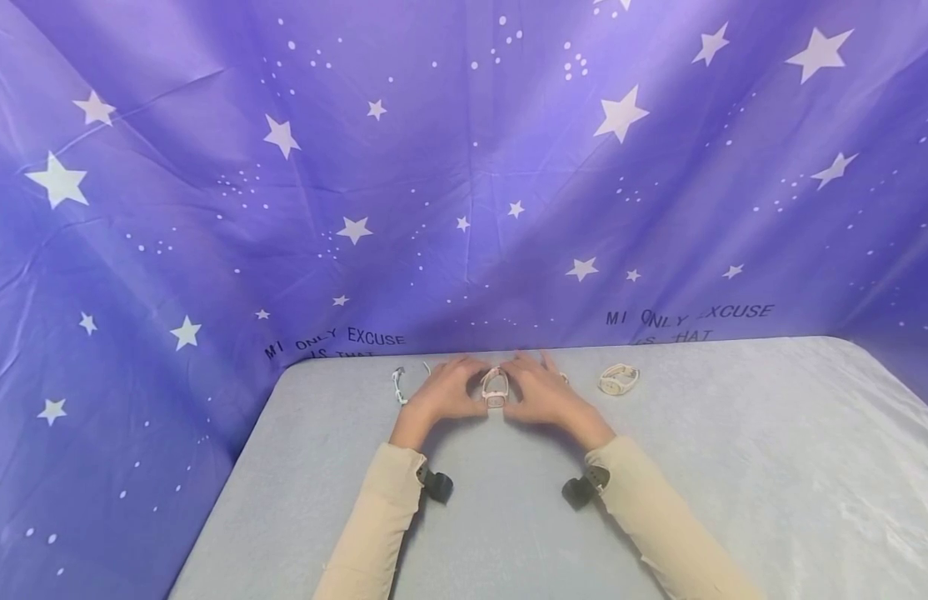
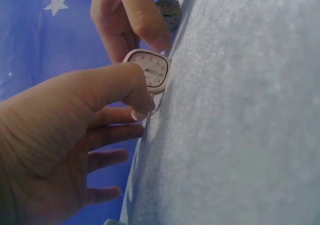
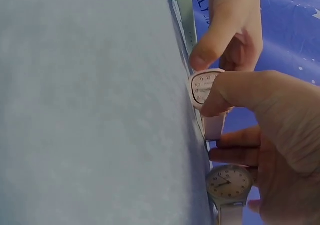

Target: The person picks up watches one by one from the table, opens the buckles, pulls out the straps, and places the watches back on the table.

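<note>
A pink wristwatch (image 1: 496, 390) with a squarish dial stands on the table between the two hands, its strap looped behind the case. My left hand (image 1: 454, 389) grips its left side, the thumb at the case edge and the other fingers spread out behind. From the other side my right hand (image 1: 542, 390) pinches it, with the thumb over the edge of the watch face in the right wrist view. A round-dialled watch (image 3: 229, 182) sits close by the right hand's outer fingers. Part of the pink strap is hidden by the fingers.
On the grey cloth-covered table (image 1: 501, 517), a pale mint watch (image 1: 399, 386) lies left of the left hand. A cream watch (image 1: 619, 379) lies to the right. Behind the table's far edge hangs a purple star-patterned curtain (image 1: 464, 275).
</note>
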A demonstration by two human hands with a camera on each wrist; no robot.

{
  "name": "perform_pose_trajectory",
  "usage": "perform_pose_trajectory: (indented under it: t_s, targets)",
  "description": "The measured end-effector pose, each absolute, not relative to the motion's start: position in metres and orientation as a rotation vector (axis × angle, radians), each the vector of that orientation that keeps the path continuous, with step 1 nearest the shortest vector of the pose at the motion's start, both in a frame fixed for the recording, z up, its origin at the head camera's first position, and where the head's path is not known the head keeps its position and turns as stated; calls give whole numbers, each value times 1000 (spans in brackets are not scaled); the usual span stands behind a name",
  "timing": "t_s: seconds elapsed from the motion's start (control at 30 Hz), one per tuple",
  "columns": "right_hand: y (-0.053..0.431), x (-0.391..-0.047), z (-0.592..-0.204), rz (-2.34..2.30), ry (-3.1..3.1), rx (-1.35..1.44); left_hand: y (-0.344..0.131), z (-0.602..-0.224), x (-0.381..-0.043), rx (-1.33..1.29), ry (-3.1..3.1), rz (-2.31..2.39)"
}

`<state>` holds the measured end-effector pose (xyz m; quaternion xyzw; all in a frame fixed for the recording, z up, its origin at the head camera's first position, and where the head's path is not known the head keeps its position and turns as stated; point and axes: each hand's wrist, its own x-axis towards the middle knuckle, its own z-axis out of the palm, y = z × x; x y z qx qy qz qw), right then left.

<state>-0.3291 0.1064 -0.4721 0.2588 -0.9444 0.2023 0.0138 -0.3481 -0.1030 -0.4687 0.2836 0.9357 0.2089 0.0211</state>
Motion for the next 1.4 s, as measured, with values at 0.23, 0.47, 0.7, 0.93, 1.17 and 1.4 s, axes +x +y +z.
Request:
perform_pose_trajectory:
  t_s: [0.23, 0.47, 0.7, 0.93, 1.17, 1.4]
  targets:
    - [109, -331, -472, 678, -2955, 807, -104, -470, -350, 893, 2860, 725]
    - [112, -333, -473, 704, -2934, 821, -106, -469, -350, 907, 2842, 757]
    - [113, -335, -474, 709, -2929, 838, -107, -467, -350, 907, 2826, 798]
    - [114, -334, -474, 705, -2930, 838, -108, -468, -350, 897, 2809, 831]
    - [114, -333, -474, 749, -2938, 833, -107, -471, -351, 890, 2811, 838]
    - [114, -334, -475, 802, -2928, 824, -107, -473, -351, 857, 2821, 837]
